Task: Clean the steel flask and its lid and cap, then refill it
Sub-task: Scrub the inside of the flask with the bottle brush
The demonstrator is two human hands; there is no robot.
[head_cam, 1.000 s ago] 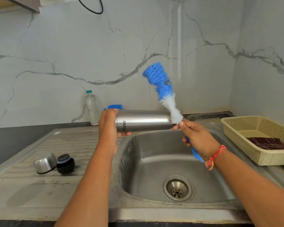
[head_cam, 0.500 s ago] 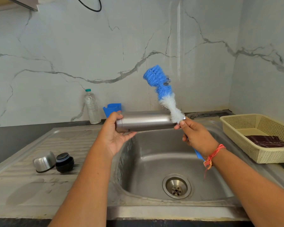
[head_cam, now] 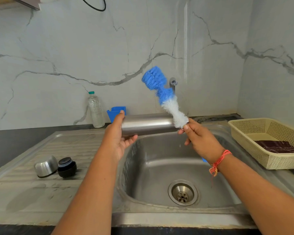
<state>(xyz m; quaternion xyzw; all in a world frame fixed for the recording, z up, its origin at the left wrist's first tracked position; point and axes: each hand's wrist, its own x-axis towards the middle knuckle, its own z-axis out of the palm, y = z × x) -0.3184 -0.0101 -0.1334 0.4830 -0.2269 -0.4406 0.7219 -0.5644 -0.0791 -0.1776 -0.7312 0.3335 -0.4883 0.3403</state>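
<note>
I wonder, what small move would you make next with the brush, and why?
Probably tip the blue-and-white bristle bottle brush down and feed its head into the right end of the cylindrical steel flask. The left hand holds the flask level over the steel sink basin, and the right hand grips the brush handle beside that end, bristles pointing up, outside the flask.

Water bottle (head_cam: pixel 96 111) against wall; cloth (head_cam: pixel 278 146) in basket (head_cam: pixel 287 161).
</note>
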